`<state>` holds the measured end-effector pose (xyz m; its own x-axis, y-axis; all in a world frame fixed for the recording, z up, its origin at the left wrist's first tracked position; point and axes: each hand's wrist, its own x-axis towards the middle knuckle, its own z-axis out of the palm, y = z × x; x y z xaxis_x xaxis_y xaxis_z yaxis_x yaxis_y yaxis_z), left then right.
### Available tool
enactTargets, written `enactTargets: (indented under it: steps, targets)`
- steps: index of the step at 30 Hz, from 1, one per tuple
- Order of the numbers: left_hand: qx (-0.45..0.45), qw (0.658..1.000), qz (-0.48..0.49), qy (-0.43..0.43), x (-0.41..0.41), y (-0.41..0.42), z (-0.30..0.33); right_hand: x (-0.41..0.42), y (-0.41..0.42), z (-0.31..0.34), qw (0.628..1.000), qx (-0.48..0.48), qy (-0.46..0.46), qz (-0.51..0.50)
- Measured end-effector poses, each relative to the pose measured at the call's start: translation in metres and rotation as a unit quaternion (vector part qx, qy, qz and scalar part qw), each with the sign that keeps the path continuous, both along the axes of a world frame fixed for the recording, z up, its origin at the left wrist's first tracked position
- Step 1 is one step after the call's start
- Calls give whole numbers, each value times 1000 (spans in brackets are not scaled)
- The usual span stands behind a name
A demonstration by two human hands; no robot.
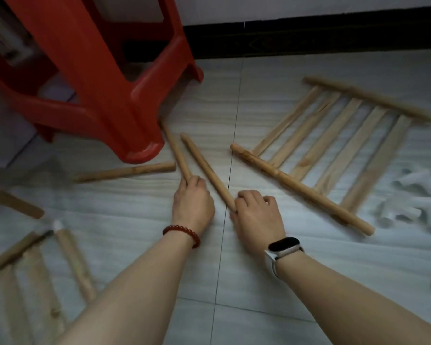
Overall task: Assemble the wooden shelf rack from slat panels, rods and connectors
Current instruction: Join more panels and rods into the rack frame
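We see a pale tiled floor (284, 282) carrying loose rods (125, 172), a slat panel (331, 145) at the far right, another panel (23, 282) near-left, white connectors (408, 195), red stool (115, 100).

Bare forearms; red bead bracelet (182, 232) on left wrist, white-strapped black smartwatch (283, 249) on right.

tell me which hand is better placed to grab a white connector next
Right. The right hand is nearer the white connectors at the far right; the left hand lies farther away. Both already grip rods, so one must be freed.
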<state>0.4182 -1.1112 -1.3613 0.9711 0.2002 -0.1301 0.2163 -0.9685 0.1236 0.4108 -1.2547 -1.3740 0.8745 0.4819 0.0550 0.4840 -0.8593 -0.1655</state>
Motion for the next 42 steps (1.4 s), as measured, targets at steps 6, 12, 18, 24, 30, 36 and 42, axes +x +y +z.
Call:
enactTargets:
  steps: [6, 12, 18, 24, 30, 36, 42]
  targets:
    - [18, 992, 46, -115, -52, -8, -3, -13, -20, 7, 997, -12, 47, -54]
    - [-99, 984, 148, 6, -39, -19, 5, -9, 4, 13, 977, 46, 180, -105]
    - [-488, 800, 347, 44, -80, -48, 33, -48, -35, 35, 830, 201, 462, -240]
    - [-501, 842, 179, -85, -125, -83, 136, -96, -90, 123, 858, 349, 273, -258]
    - [-533, 795, -54, -284, -204, -97, 336, -172, -104, 285, 851, 501, 82, -130]
    - [-465, 802, -148, -345, -314, -60, 445, -244, -82, 390, 839, 542, 22, -23]
    - [-337, 845, 12, -415, -420, 43, 463, -312, -10, 442, 853, 508, 52, 111]
